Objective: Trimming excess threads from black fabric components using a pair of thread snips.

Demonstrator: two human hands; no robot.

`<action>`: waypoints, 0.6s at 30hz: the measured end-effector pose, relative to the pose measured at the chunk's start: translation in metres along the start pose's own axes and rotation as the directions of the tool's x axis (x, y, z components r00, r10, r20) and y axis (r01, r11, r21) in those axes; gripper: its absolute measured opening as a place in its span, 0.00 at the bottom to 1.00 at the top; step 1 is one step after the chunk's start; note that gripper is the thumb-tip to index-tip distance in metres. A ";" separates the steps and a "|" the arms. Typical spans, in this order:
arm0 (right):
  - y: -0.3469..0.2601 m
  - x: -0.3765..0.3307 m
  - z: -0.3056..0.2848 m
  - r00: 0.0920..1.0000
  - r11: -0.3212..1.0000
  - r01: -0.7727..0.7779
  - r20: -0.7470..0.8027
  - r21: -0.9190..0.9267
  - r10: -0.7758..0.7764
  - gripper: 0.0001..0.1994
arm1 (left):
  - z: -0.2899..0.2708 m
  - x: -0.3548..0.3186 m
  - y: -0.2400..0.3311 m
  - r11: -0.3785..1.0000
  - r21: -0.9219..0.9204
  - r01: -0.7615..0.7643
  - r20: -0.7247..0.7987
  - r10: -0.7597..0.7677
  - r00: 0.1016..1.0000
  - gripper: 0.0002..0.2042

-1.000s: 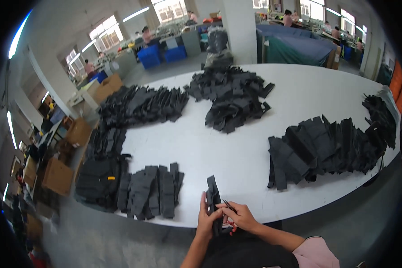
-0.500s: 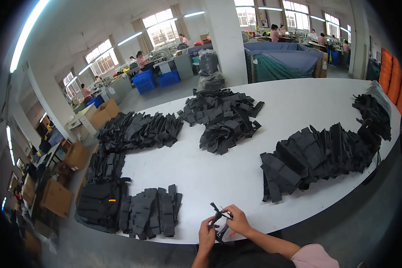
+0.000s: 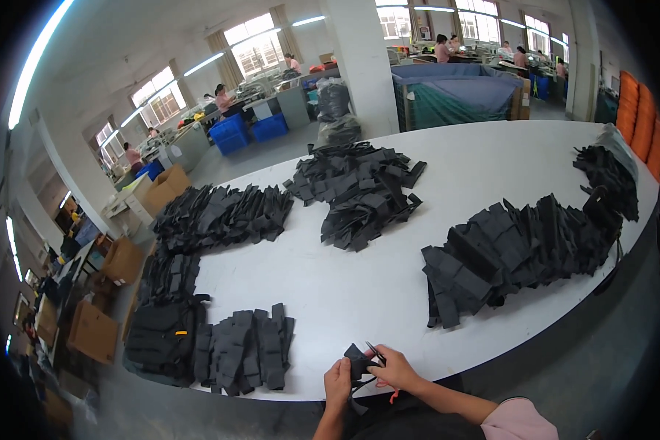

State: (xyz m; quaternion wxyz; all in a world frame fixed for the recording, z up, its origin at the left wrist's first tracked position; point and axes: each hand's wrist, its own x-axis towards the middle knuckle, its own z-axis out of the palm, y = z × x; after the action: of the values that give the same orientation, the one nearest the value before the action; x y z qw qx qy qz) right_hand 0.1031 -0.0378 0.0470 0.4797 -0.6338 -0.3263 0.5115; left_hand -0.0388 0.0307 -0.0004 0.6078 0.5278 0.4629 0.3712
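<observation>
At the near table edge, my left hand (image 3: 337, 382) is closed on a black fabric strap piece (image 3: 357, 361), its flat end standing up past the fingers and a narrow tail hanging below. Just to its right, my right hand (image 3: 396, 369) grips a pair of scissors; the dark blades (image 3: 375, 352) point up beside the fabric and a bit of red handle (image 3: 394, 397) shows under the palm. A short stack of similar black pieces (image 3: 247, 350) lies left of my hands, against a black backpack (image 3: 161, 339).
Heaps of black strap pieces lie at the far left (image 3: 224, 217), far middle (image 3: 367, 187) and right (image 3: 517, 253) of the white table (image 3: 308, 275). Beyond stand a pillar (image 3: 364, 66), a blue-green covered bin (image 3: 455, 95), blue crates (image 3: 229, 133) and people at workstations.
The black piece has turned so that its flat end now faces up between my hands. The scissors' blades and red handle have come into sight at my right hand. The view has shifted slightly.
</observation>
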 end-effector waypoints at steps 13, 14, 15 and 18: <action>-0.002 -0.005 -0.024 0.585 0.441 0.751 0.185 -0.492 -0.790 0.05 | 0.010 0.008 0.000 0.994 0.027 0.103 0.316 -0.107 0.943 0.24; 0.002 -0.006 -0.025 0.596 0.452 0.725 0.145 -0.519 -0.790 0.05 | -0.002 0.025 -0.040 0.994 0.002 0.107 0.351 -0.101 0.931 0.24; 0.009 -0.005 -0.027 0.663 0.542 0.672 0.083 -0.504 -0.744 0.05 | 0.006 0.028 -0.040 0.993 0.015 0.114 0.401 -0.110 0.910 0.24; 0.019 -0.007 -0.033 0.718 0.704 0.604 -0.129 -0.373 -0.684 0.06 | 0.015 0.034 -0.035 0.970 0.111 0.216 0.390 -0.242 0.888 0.25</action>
State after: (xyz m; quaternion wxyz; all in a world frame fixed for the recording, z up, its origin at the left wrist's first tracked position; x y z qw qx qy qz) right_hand 0.1313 -0.0590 0.0322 0.5635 -0.6045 -0.5381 0.1660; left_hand -0.0163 0.0522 -0.0406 0.7119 0.5536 0.3992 0.1657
